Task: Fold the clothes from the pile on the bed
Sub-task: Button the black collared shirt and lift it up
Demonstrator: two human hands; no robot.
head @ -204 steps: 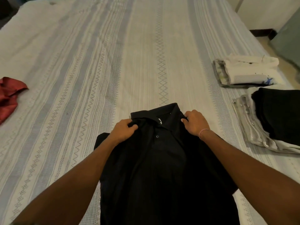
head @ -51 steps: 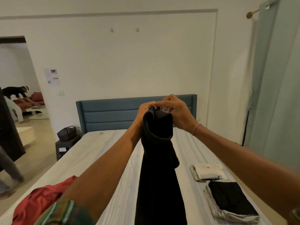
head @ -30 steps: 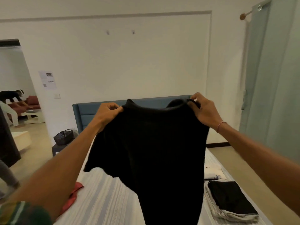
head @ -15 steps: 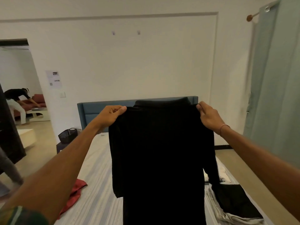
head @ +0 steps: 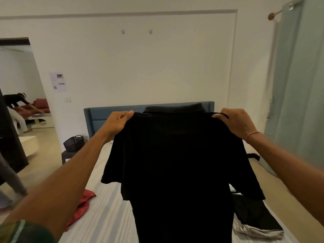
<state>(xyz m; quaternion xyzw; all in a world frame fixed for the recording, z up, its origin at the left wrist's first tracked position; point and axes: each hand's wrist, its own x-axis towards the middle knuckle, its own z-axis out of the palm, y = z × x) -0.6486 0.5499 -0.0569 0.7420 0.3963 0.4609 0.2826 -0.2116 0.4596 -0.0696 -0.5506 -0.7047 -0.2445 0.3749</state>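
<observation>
The left hand [head: 117, 122] and right hand [head: 235, 122], fingers curled tight, pinch the shoulders of a black collared short-sleeved shirt [head: 177, 163]. It hangs spread above the striped grey-white bed [head: 108, 216]; a folded black-and-grey pile [head: 254, 220] lies at four o'clock.

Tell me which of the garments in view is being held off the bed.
The black collared shirt, held up by both shoulders; the red cloth and the folded dark garment lie on the striped bed.

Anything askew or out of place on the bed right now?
Only the red garment: it lies crumpled and unfolded at the bed's left edge, unlike the folded stack on the right. The black shirt hangs evenly.
</observation>
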